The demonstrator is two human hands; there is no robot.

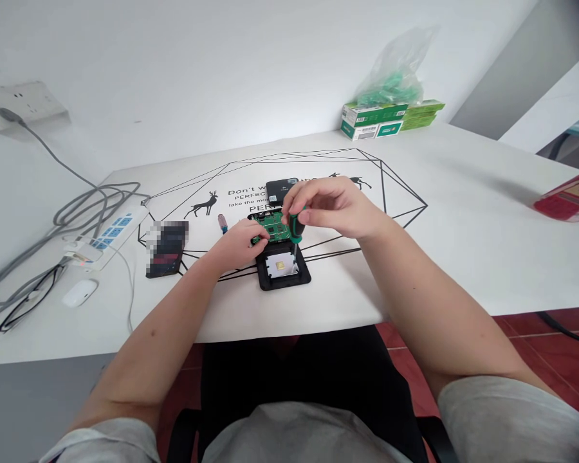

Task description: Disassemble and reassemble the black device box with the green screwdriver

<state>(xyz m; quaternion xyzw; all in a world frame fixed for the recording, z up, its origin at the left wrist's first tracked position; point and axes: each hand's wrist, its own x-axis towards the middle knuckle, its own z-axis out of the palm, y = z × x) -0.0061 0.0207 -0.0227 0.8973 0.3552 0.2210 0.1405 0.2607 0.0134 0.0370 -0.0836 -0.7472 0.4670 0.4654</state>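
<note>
My right hand (pixel 330 206) is closed round the black-and-green handle of a screwdriver (pixel 296 230). Its shaft points down to the right side of a silver metal plate (pixel 275 264), which has a small yellowish square in its middle. That plate sits in a black plastic housing (pixel 284 283). Just beyond it is a green circuit board (pixel 273 225), its left edge gripped by the curled fingers of my left hand (pixel 244 244). Behind the board lies a black cover (pixel 277 191) with a white label, partly hidden by my right hand. A second screwdriver (pixel 222 224) lies left of the board.
To the left are a phone (pixel 166 251), a power strip (pixel 113 235) with coiled cables, glasses (pixel 31 299) and a white earbud case (pixel 80 292). Green-and-white boxes (pixel 374 122) under a plastic bag (pixel 398 71) stand by the wall. A red package (pixel 569 196) is at far right.
</note>
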